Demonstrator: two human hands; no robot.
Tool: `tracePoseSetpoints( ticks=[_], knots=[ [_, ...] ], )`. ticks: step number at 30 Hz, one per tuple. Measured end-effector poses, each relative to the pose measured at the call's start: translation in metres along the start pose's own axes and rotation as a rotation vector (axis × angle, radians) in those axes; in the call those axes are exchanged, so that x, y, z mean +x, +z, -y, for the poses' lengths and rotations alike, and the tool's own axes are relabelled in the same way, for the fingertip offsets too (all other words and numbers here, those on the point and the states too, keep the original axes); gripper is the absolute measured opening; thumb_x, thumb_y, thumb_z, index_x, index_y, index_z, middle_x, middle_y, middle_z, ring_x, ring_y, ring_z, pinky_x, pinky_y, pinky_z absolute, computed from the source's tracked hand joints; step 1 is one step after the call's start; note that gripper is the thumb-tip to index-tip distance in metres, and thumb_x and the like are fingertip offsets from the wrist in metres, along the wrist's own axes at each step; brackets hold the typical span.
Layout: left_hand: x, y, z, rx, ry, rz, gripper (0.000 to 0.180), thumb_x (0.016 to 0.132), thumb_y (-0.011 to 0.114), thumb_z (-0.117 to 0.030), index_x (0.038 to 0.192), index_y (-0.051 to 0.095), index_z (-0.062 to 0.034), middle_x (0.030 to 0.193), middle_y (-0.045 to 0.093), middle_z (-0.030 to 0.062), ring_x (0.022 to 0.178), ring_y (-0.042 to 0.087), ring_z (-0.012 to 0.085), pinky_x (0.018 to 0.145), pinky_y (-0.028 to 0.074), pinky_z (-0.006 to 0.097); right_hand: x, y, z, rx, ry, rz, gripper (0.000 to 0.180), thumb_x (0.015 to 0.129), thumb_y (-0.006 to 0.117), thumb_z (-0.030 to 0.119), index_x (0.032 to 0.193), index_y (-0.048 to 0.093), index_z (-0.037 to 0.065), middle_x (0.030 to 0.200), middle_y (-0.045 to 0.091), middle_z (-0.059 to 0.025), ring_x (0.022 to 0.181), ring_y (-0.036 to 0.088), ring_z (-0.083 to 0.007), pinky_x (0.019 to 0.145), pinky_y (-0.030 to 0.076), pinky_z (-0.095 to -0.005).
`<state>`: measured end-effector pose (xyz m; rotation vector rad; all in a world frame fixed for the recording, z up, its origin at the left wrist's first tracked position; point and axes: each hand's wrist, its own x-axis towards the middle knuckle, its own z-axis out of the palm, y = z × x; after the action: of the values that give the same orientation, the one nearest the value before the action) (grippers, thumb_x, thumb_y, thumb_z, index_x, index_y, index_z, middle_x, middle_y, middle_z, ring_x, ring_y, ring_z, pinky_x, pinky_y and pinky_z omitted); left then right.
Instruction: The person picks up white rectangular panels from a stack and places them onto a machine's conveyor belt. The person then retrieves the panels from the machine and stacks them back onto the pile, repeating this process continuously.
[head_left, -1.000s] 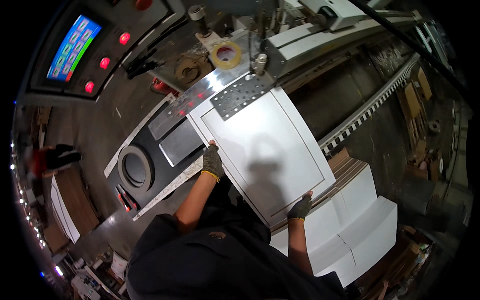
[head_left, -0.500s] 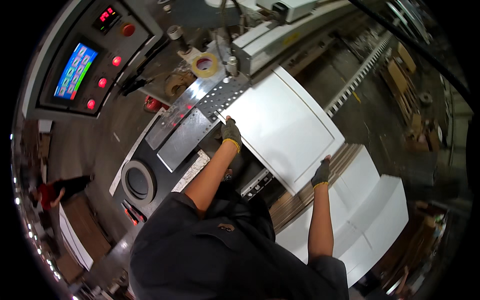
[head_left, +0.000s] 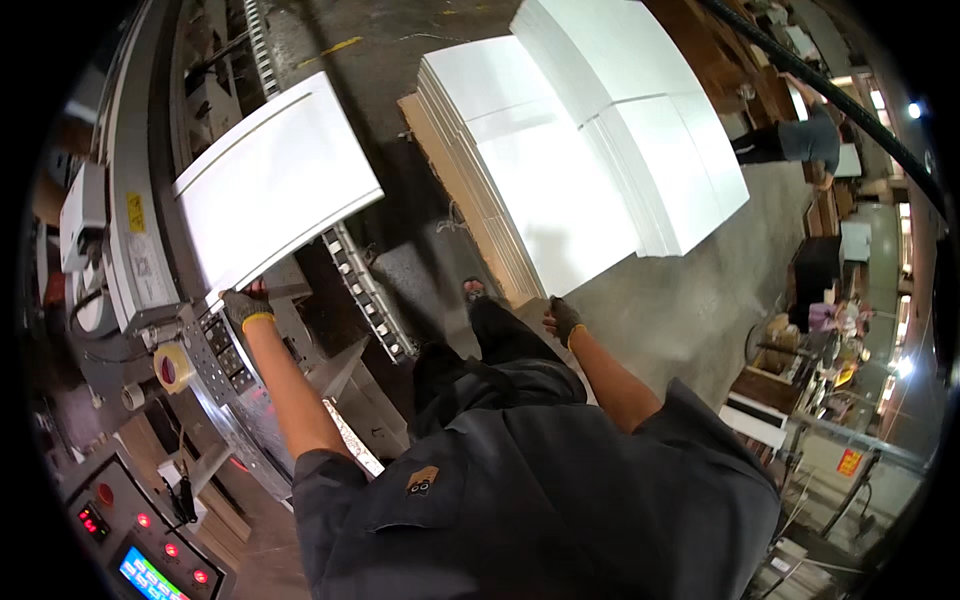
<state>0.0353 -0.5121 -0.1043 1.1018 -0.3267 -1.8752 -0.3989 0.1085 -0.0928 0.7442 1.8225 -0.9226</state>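
A white panel point(head_left: 285, 175) with a groove line along its far side lies on the machine at the left. My left hand point(head_left: 248, 304), in a dark fingerless glove with a yellow cuff, grips the panel's near corner beside the perforated metal plate point(head_left: 213, 352). My right hand point(head_left: 563, 318), gloved the same way, is off the panel, with bent fingers slightly apart. It is nearest to the front corner of a stack of white panels point(head_left: 560, 190) with brown edges; whether it touches the stack is hard to see.
A roller rail point(head_left: 365, 290) runs between the machine and the stack. A tape roll point(head_left: 173, 368) sits by the machine, with a control panel point(head_left: 140, 535) at lower left. Another white stack point(head_left: 650, 130) adjoins the first. A person point(head_left: 800, 140) stands at far right.
My view has swung right, so the machine now appears further left. My right hand has left the panel and moved to the stack's corner. The left hand stays at the panel's corner.
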Motion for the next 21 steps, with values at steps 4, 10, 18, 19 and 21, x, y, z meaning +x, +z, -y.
tracePoseSetpoints(
  ticks=[4,10,18,19,21],
  knots=[
    [-0.082,0.01,0.08,0.363,0.167,0.33,0.049,0.101,0.044,-0.057,0.077,0.051,-0.0145,0.067,0.045,0.0015,0.061,0.043,0.0194,0.058,0.037,0.037,0.081,-0.069,-0.065,0.282,0.028,-0.135,0.054,0.092,0.061,0.059,0.112,0.06,0.009,0.076,0.058,-0.0057,0.06,0.055,-0.02,0.052,0.044,-0.0341],
    [-0.284,-0.04,0.217,0.657,-0.009,-0.152,0.041,0.094,0.06,-0.06,0.104,0.066,-0.0202,0.075,0.051,-0.006,0.068,0.052,0.0144,0.064,0.043,0.034,0.226,-0.103,-0.061,0.435,0.105,-0.153,0.066,0.085,0.066,0.064,0.13,0.057,0.017,0.108,0.061,-0.0106,0.085,0.06,-0.0272,0.068,0.051,-0.046],
    [-0.45,-0.083,0.254,1.383,-0.548,-0.241,0.039,0.097,0.061,-0.047,0.107,0.062,-0.0093,0.089,0.071,0.0113,0.067,0.064,0.0182,0.058,0.05,0.03,0.308,-0.071,0.013,0.357,0.145,-0.12,0.067,0.091,0.059,0.064,0.133,0.057,0.011,0.123,0.062,-0.0143,0.068,0.054,-0.0221,0.06,0.047,-0.0401],
    [-0.457,-0.075,0.258,1.659,-0.543,-0.035,0.039,0.098,0.062,-0.045,0.106,0.062,-0.0076,0.091,0.072,0.0119,0.068,0.064,0.0167,0.06,0.05,0.029,0.309,-0.071,0.013,0.379,0.115,-0.145,0.054,0.093,0.061,0.055,0.123,0.063,0.01,0.115,0.065,-0.0115,0.075,0.056,-0.0222,0.07,0.049,-0.0397],
    [-0.444,-0.057,0.279,1.679,-0.478,0.032,0.032,0.1,0.059,-0.038,0.109,0.061,-0.0079,0.092,0.07,0.0103,0.075,0.065,0.0191,0.071,0.052,0.03,0.304,-0.074,0.011,0.422,0.099,-0.18,0.041,0.095,0.064,0.045,0.112,0.07,0.008,0.105,0.068,-0.0095,0.083,0.059,-0.0224,0.076,0.051,-0.0394]
  ],
)
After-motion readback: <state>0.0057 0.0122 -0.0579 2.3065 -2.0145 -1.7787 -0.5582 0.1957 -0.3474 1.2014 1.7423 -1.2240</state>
